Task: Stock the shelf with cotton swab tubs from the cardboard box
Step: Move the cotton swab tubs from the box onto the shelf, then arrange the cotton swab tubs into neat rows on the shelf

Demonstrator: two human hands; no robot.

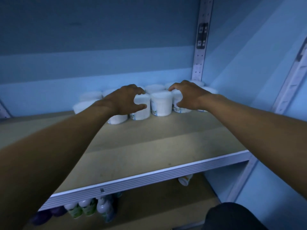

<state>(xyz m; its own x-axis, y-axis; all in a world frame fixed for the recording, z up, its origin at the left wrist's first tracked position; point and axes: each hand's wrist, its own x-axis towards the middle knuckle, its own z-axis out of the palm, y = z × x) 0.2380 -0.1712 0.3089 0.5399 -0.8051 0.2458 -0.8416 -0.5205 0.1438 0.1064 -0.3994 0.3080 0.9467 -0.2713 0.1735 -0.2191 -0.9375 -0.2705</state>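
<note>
Closest to you there's bottles (89, 209) on the lower level, then the bare front of the wooden shelf (149, 146). Both your arms reach way in to the tubs (161, 103) bunched at the back by the right corner post (201, 47). Your left hand (124, 100) has fingers curled around one tub, and your right hand (187, 95) is clawed over another, though real grip is hard to tell.

tubs (160, 103): about 12 | bottles (88, 208): 3+ | hands (126, 98): 2
</note>
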